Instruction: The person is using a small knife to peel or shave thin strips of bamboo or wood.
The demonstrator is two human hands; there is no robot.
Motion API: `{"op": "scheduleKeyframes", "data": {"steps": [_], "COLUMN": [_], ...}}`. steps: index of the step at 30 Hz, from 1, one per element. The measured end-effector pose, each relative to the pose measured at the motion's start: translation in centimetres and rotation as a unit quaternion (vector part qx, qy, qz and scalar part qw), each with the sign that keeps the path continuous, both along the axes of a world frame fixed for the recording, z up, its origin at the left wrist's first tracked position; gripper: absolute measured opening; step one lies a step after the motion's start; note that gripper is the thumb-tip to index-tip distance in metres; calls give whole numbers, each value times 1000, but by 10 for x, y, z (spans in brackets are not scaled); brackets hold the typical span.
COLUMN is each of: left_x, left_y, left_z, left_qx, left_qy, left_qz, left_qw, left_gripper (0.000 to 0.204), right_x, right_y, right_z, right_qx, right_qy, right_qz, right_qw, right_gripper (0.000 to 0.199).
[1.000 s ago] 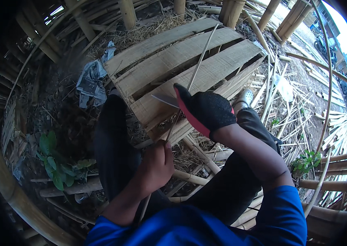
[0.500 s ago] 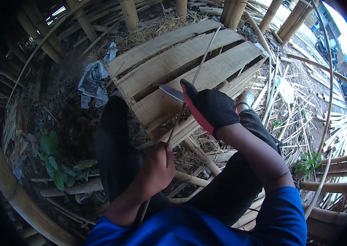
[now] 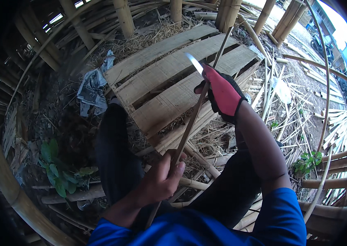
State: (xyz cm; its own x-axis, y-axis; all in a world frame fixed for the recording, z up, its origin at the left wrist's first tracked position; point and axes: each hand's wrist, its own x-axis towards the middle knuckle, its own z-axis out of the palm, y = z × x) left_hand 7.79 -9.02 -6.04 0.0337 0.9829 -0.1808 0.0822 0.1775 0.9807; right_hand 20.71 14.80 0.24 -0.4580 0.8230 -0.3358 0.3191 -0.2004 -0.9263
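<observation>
Gloved right hand [image 3: 224, 92] rolled pink-side up, knife [image 3: 194, 62] angled off; likely between strokes.
I see it gripping the knife; bare left hand [image 3: 163, 178] clenches bamboo strip [image 3: 191, 123], slanting over slatted crate [image 3: 165, 102].

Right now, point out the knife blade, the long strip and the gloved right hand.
Knife blade [image 3: 194, 62]: head view, middle of the bare metal.
Long strip [image 3: 190, 124]: head view, around its visible mid-length.
Gloved right hand [image 3: 225, 93]: head view, pink area of its covering.

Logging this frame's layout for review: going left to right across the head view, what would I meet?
Crumpled newspaper → bare left hand → knife blade → gloved right hand → whitish sheet → small leafy plant.
</observation>
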Motion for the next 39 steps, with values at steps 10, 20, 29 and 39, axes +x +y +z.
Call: {"op": "scheduleKeyframes", "data": {"steps": [10,20,29,39], "left_x": [-17,-38,-33,-33], "left_y": [0,-3,-4,-4], "left_z": [-7,-23,-22,-10], "left_qx": [-41,-71,-13,-45], "left_qy": [-14,163,221,221], "left_qz": [25,83,91,92], "left_qw": [999,981,971,970], "left_gripper": [36,41,42,43], "right_x": [29,10,-28,-39], "right_y": [40,24,4,8], "right_z": [8,-2,0,-11], "right_qx": [-5,235,310,338], "right_qy": [4,-238,-380,-391], "right_qz": [-76,84,33,12], "right_qw": [997,939,871,856], "right_gripper": [73,66,76,79]}}
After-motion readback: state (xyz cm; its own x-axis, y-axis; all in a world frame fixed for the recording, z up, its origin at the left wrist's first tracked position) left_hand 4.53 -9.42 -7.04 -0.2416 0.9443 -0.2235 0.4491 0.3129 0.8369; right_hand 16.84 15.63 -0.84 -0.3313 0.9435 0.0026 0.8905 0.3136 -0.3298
